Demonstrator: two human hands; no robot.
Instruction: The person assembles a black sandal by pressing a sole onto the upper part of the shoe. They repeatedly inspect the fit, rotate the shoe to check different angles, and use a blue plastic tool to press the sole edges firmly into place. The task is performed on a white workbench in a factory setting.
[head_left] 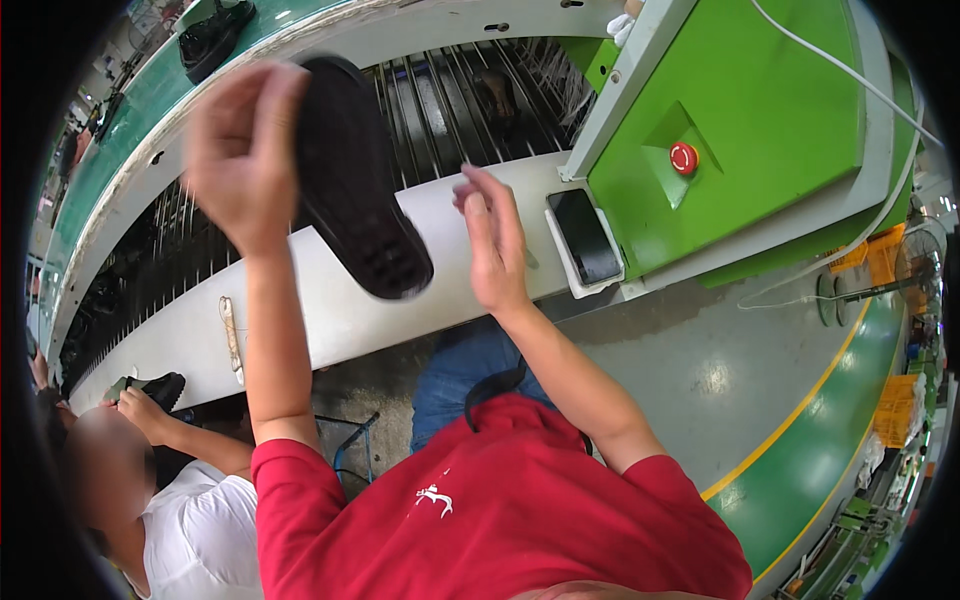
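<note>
My left hand (245,155), raised above the white ledge, grips the edge of a black shoe sole (352,185). The sole's toe end points up and its heel end, with small raised bumps, hangs toward me. Whether an upper is attached behind it I cannot tell. Both hand and sole are smeared a little by motion. To the right of the heel, my right hand (494,248) is apart from the sole, fingers stretched out and holding nothing.
Beyond the white ledge (440,225), metal rods carry a dark shoe (496,98). A phone (584,236) lies by the green machine (740,130) with a red button (683,158). A black shoe (214,40) stands on the green belt. At left, a co-worker (200,530) handles another shoe (160,390).
</note>
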